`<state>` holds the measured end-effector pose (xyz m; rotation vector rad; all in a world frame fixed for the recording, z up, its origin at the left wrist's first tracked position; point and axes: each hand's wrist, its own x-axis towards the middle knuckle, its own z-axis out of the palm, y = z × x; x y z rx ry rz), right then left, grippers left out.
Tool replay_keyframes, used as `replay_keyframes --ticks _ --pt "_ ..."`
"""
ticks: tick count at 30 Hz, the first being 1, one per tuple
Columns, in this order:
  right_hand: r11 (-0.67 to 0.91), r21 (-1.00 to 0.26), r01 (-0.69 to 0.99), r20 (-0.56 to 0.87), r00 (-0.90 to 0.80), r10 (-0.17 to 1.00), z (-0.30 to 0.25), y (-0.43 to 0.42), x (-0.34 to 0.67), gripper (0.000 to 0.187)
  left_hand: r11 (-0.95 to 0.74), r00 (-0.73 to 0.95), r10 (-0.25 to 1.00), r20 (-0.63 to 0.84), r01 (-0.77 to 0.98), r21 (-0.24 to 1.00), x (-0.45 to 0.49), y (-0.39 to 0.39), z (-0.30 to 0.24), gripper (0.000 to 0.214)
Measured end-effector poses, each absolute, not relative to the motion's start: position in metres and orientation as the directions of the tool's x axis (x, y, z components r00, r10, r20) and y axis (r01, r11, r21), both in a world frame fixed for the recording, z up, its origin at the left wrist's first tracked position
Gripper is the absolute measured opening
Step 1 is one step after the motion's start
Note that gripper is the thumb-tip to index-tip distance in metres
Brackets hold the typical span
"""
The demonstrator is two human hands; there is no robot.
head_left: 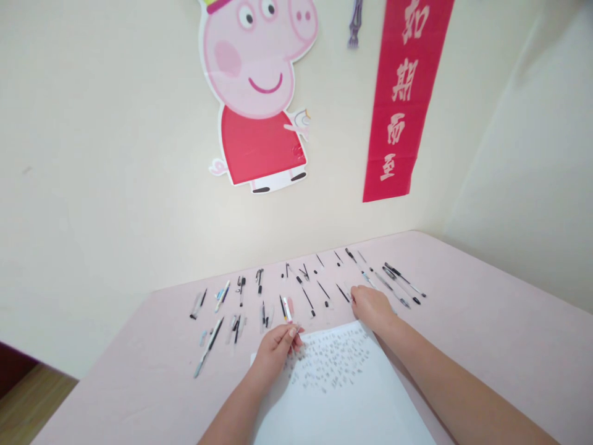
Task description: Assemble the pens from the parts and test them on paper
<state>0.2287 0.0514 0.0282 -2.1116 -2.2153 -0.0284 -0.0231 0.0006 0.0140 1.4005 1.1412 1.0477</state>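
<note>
My left hand (pixel 274 350) is over the top left part of a white sheet of paper (pixel 352 411). Its thumb and fingers are pinched together around something small that I cannot make out. Many small grey specks (pixel 331 361) cover the upper half of the sheet; whether they are marks or tiny parts is unclear. Beyond the sheet's top right corner, my right hand (pixel 372 306) rests low over the table with its fingers closed. What they hold, if anything, is hidden. A thin black pen part (pixel 343 293) lies just left of those fingers.
Pens and pen parts lie in rows across the pink table (pixel 139 364). Several whole-looking pens (pixel 403 279) are at the right, and a long pen (pixel 208 347) is at the left. A pale wall with a cartoon pig cutout (pixel 264 148) and a red banner (pixel 403 105) stands behind.
</note>
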Motion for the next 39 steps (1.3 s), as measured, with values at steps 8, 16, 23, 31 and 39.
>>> replay_keyframes --ticks 8,16,23,31,39 --pt "0.053 -0.124 0.991 0.128 -0.037 0.991 0.04 0.046 0.223 0.015 -0.055 0.207 0.978 0.028 0.125 0.991 -0.024 0.001 0.014 0.04" --pt "0.266 -0.692 0.671 0.236 -0.137 0.962 0.042 0.035 0.195 0.007 -0.063 0.217 0.975 0.038 0.109 0.992 -0.024 0.002 0.011 0.039" --pt "0.278 -0.875 0.397 0.198 -0.231 0.952 0.043 0.016 0.164 0.004 -0.155 0.252 0.962 0.105 0.186 0.97 -0.027 0.003 0.01 0.035" --pt "0.266 -0.918 0.294 0.205 -0.222 0.953 0.043 0.008 0.155 0.003 -0.142 0.28 0.956 0.087 0.183 0.973 -0.027 0.004 0.005 0.033" --pt "0.265 -0.919 0.292 0.204 -0.223 0.953 0.034 0.009 0.151 0.003 -0.17 0.295 0.95 0.099 0.223 0.96 -0.029 0.006 0.001 0.03"
